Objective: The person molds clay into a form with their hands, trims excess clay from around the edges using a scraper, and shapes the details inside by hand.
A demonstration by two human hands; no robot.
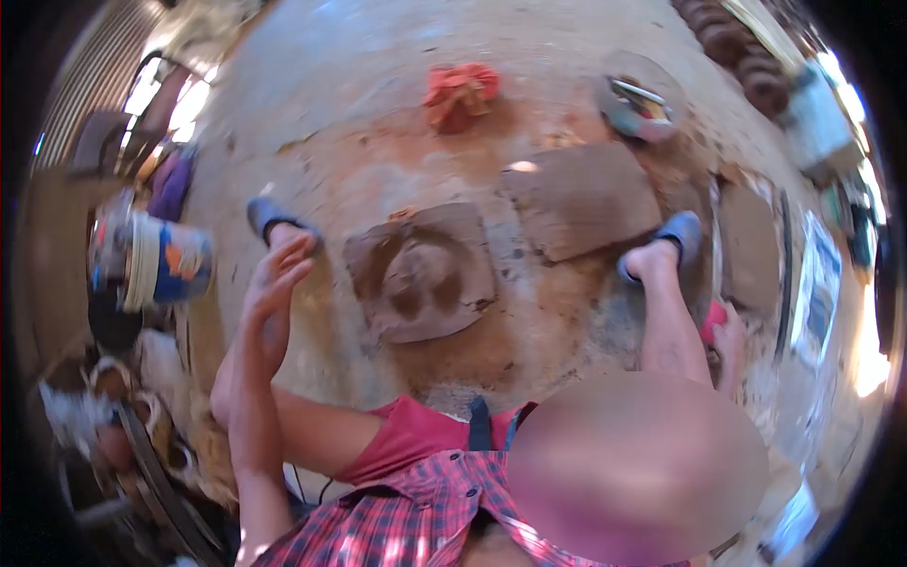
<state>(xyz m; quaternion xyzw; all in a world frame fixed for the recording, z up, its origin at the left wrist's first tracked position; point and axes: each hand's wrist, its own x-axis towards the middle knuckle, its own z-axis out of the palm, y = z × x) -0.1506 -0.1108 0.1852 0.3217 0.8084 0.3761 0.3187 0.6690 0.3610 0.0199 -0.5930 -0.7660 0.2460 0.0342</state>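
My left hand (281, 274) is raised over my left shin, its fingers apart and nothing in it. Low at the right, beside my right leg, my right hand (728, 337) is closed around a small red object (713, 322). On the floor between my feet lies a brown clay slab (420, 272) with a ring-shaped hollow and a raised middle. A second, flatter clay slab (586, 200) lies to its right, near my right foot.
An orange-red cloth (460, 96) and a bowl with tools (640, 109) lie farther forward. A white-blue bucket (170, 259) stands at the left. A board (749, 248) and a printed sheet (816, 291) are at the right. A blurred oval hides the lower right.
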